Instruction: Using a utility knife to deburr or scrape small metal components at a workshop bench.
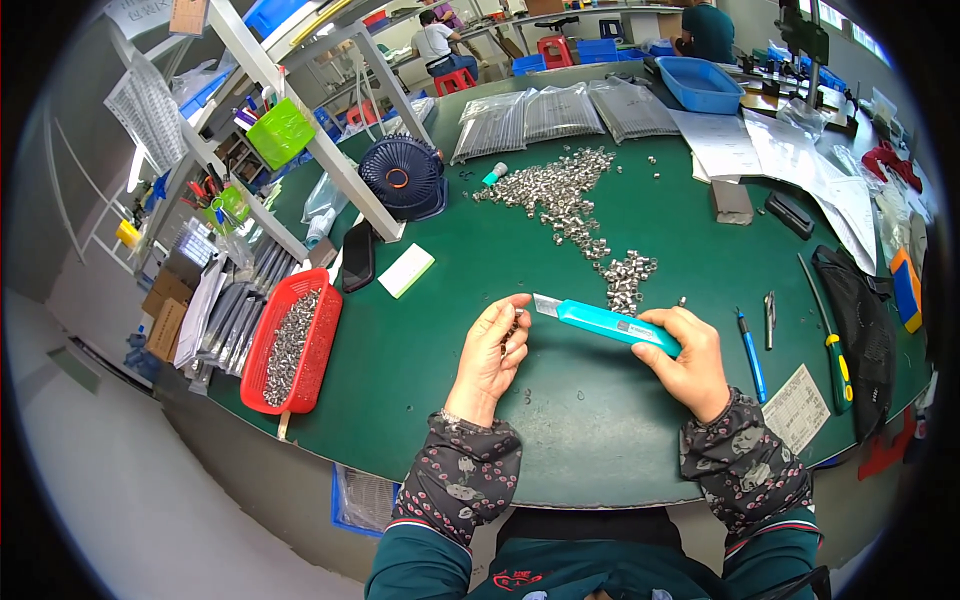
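My right hand grips a teal utility knife over the near middle of the table. Its blade points left and reaches close to the fingertips of my left hand. That left hand is closed, thumb and index finger pinching a small metal ring. More small ring-like pieces appear to sit in its curled fingers, partly hidden. Beyond the knife lies a small heap of short metal rings, and a larger spread of them extends farther back. A few stray bits rest on the tabletop between my wrists.
A red basket of small metal parts stands left, near a phone, notepad and fan. On the right lie a blue pen, screwdriver and printed card. Bagged rods and a blue bin sit behind.
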Action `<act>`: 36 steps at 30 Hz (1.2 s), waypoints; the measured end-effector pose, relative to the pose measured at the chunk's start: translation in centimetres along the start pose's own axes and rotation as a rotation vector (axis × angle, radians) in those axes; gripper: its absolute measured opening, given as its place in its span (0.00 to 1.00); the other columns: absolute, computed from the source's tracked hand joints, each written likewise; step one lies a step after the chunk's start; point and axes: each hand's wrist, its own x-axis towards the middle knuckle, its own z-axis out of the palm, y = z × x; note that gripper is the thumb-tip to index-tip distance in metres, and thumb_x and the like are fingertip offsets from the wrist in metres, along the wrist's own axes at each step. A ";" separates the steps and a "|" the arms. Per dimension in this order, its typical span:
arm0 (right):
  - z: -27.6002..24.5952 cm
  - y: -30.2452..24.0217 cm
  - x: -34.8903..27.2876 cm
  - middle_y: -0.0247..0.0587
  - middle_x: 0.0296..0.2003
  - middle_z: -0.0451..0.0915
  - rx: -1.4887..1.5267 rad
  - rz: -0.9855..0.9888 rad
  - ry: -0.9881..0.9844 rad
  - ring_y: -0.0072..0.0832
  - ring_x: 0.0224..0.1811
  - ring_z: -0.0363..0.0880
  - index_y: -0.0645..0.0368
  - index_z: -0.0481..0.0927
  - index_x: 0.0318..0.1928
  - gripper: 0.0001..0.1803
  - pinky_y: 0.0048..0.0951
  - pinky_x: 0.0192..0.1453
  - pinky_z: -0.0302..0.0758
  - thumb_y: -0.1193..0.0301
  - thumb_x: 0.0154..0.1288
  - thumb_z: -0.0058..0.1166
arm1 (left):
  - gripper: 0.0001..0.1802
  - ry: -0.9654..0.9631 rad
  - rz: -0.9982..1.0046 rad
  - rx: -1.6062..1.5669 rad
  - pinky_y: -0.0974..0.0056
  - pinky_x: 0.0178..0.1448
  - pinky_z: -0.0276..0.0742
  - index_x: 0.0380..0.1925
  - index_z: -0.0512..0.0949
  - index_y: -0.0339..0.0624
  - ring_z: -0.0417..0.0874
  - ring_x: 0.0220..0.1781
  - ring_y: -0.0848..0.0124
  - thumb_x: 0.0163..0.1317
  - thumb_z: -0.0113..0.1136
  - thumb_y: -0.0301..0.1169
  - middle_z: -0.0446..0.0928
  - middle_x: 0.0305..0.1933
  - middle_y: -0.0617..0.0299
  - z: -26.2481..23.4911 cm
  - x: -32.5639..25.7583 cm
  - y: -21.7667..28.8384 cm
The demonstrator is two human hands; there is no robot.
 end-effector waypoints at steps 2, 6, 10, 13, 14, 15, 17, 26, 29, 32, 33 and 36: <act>0.1 0.0 0.0 0.42 0.24 0.74 0.001 -0.001 -0.008 0.36 0.24 0.74 0.59 0.77 0.35 0.15 0.30 0.27 0.69 0.68 0.45 0.60 | 0.11 -0.007 0.005 -0.013 0.81 0.13 0.49 0.40 0.71 0.36 0.57 0.16 0.84 0.64 0.46 0.33 0.70 0.29 0.63 -0.1 0.0 0.0; 0.2 0.2 -0.1 0.42 0.25 0.74 0.000 0.018 -0.035 0.36 0.25 0.74 0.59 0.78 0.36 0.15 0.30 0.27 0.69 0.67 0.45 0.61 | 0.10 -0.027 0.006 -0.061 0.80 0.13 0.50 0.38 0.71 0.37 0.58 0.16 0.84 0.64 0.45 0.32 0.70 0.29 0.62 -0.2 0.0 0.0; 0.2 0.2 -0.1 0.42 0.25 0.75 -0.002 0.022 -0.043 0.36 0.25 0.75 0.59 0.78 0.36 0.16 0.30 0.28 0.70 0.67 0.45 0.61 | 0.11 -0.015 0.006 -0.006 0.80 0.13 0.50 0.37 0.72 0.37 0.58 0.16 0.83 0.64 0.44 0.34 0.71 0.29 0.62 -0.4 0.1 -0.2; 0.3 0.4 -0.2 0.42 0.25 0.75 0.006 0.016 -0.050 0.36 0.25 0.75 0.58 0.78 0.35 0.15 0.30 0.28 0.70 0.67 0.45 0.61 | 0.13 0.011 0.002 -0.003 0.80 0.13 0.49 0.37 0.72 0.37 0.57 0.15 0.83 0.65 0.44 0.35 0.71 0.27 0.63 -0.2 0.1 -0.2; 0.3 0.5 -0.2 0.42 0.25 0.75 0.002 0.020 -0.060 0.36 0.25 0.75 0.58 0.78 0.35 0.15 0.30 0.28 0.70 0.67 0.45 0.61 | 0.13 0.011 0.002 -0.003 0.80 0.13 0.49 0.37 0.72 0.37 0.57 0.15 0.83 0.65 0.44 0.35 0.71 0.27 0.63 -0.2 0.1 -0.3; 0.4 0.5 -0.2 0.42 0.25 0.75 -0.001 0.023 -0.070 0.36 0.25 0.75 0.59 0.78 0.35 0.15 0.30 0.28 0.70 0.66 0.45 0.61 | 0.13 0.019 -0.011 -0.006 0.79 0.13 0.49 0.36 0.72 0.37 0.57 0.14 0.83 0.65 0.43 0.36 0.71 0.26 0.63 -0.3 0.1 -0.3; 0.4 0.4 -0.2 0.42 0.25 0.75 0.002 0.028 -0.079 0.36 0.25 0.75 0.59 0.78 0.35 0.16 0.30 0.28 0.70 0.66 0.45 0.61 | 0.13 0.028 -0.024 -0.008 0.79 0.12 0.49 0.35 0.72 0.37 0.57 0.14 0.83 0.65 0.43 0.37 0.71 0.25 0.63 -0.3 0.0 -0.4; 0.4 0.2 -0.4 0.42 0.25 0.74 0.030 0.038 -0.126 0.36 0.24 0.74 0.59 0.78 0.36 0.16 0.30 0.27 0.69 0.67 0.44 0.61 | 0.15 0.031 -0.046 -0.011 0.79 0.12 0.47 0.31 0.71 0.37 0.56 0.12 0.83 0.64 0.44 0.39 0.68 0.19 0.66 -0.1 0.0 -0.4; 0.5 0.3 -0.3 0.42 0.25 0.74 0.030 0.036 -0.140 0.35 0.24 0.74 0.59 0.77 0.36 0.16 0.30 0.27 0.69 0.67 0.45 0.61 | 0.15 0.028 -0.052 -0.005 0.79 0.11 0.47 0.30 0.71 0.37 0.56 0.12 0.83 0.64 0.45 0.39 0.68 0.19 0.67 -0.2 -0.1 -0.5; 0.5 0.3 -0.3 0.42 0.24 0.74 0.030 0.023 -0.130 0.35 0.24 0.74 0.59 0.77 0.36 0.16 0.30 0.27 0.69 0.67 0.45 0.61 | 0.15 0.011 -0.045 -0.005 0.79 0.11 0.48 0.30 0.72 0.37 0.56 0.13 0.83 0.64 0.45 0.39 0.68 0.20 0.67 -0.2 -0.1 -0.5; 0.5 0.3 -0.3 0.42 0.24 0.74 0.031 0.016 -0.120 0.35 0.24 0.73 0.59 0.77 0.36 0.16 0.30 0.27 0.69 0.67 0.45 0.61 | 0.15 0.034 -0.030 -0.003 0.79 0.12 0.48 0.31 0.72 0.37 0.56 0.13 0.83 0.64 0.45 0.38 0.69 0.22 0.66 -0.3 -0.1 -0.5; 0.3 0.2 -0.2 0.42 0.24 0.74 0.015 0.034 -0.122 0.35 0.24 0.74 0.59 0.77 0.36 0.16 0.30 0.27 0.69 0.67 0.45 0.61 | 0.14 0.064 0.004 0.010 0.79 0.12 0.49 0.34 0.72 0.36 0.58 0.14 0.83 0.64 0.45 0.37 0.69 0.25 0.65 -0.1 0.0 -0.4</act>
